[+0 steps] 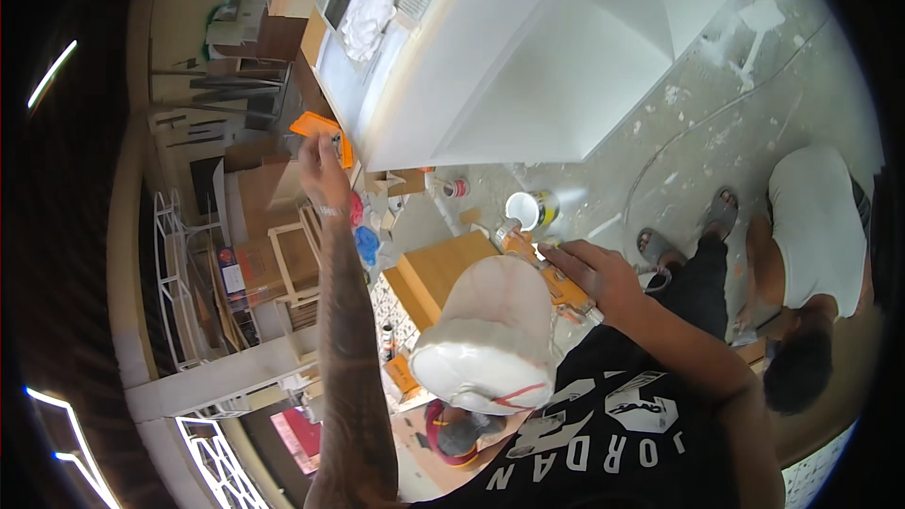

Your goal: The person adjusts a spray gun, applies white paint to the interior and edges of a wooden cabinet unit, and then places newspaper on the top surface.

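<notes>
My left hand (322, 174) is stretched forward with its fingers closed on a flat orange pad (314, 124), beside the left edge of a large white cabinet (528, 57). My right hand (592, 273) grips an orange spray gun (568, 294). The gun carries a big white cup (495, 330), smeared with paint, close below my face. The gun's nozzle end (514, 243) points toward the floor in front of the cabinet.
An open can of white paint (521, 209) and a small red-and-white can (455, 188) stand on the spattered concrete floor. A wooden box (443, 269) sits nearby. A white rag (370, 9) lies on the cabinet. Another person in a white shirt (815, 226) crouches at right.
</notes>
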A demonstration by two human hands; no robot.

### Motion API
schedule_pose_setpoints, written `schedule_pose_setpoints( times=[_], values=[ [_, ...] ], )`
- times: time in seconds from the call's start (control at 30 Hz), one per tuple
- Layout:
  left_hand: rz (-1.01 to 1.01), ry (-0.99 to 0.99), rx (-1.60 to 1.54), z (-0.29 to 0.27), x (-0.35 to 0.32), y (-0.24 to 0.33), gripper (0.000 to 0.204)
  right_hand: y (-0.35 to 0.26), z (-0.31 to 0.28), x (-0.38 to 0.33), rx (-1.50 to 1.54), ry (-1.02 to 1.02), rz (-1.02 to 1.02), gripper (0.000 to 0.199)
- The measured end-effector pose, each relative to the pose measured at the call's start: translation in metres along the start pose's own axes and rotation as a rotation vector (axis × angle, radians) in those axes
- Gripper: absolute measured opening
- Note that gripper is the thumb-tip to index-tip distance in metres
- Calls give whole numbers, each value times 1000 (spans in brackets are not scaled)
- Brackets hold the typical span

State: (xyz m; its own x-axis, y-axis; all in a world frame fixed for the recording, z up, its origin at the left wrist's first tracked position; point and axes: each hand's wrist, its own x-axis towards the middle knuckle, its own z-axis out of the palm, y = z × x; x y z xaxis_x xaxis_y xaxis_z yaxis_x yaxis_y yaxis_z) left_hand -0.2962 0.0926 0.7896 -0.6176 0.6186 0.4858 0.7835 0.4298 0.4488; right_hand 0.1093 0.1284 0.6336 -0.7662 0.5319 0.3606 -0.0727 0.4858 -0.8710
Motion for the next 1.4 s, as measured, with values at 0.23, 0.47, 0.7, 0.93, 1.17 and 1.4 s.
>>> schedule_pose_setpoints(
  times=[0.23, 0.47, 0.7, 0.93, 1.17, 1.4],
  values=[
    [93, -275, 135, 33, 66, -25, 41, -20, 8, 26, -3, 108, -38, 50],
    [85, -232, 137, 52, 55, -38, 42, -11, 9, 30, -11, 165, -15, 57],
    [61, -234, 48, 53, 58, -39, 43, 4, 2, 36, -71, 322, -19, 57],
    [83, -242, 72, 50, 55, -36, 43, 13, -7, 38, -74, 506, 20, 55],
    [112, -252, 81, 51, 53, -31, 43, 22, -9, 30, -119, 472, -2, 54],
    [120, -245, 86, 52, 51, -27, 42, 33, -23, 30, -186, 491, 6, 56]
  ],
)
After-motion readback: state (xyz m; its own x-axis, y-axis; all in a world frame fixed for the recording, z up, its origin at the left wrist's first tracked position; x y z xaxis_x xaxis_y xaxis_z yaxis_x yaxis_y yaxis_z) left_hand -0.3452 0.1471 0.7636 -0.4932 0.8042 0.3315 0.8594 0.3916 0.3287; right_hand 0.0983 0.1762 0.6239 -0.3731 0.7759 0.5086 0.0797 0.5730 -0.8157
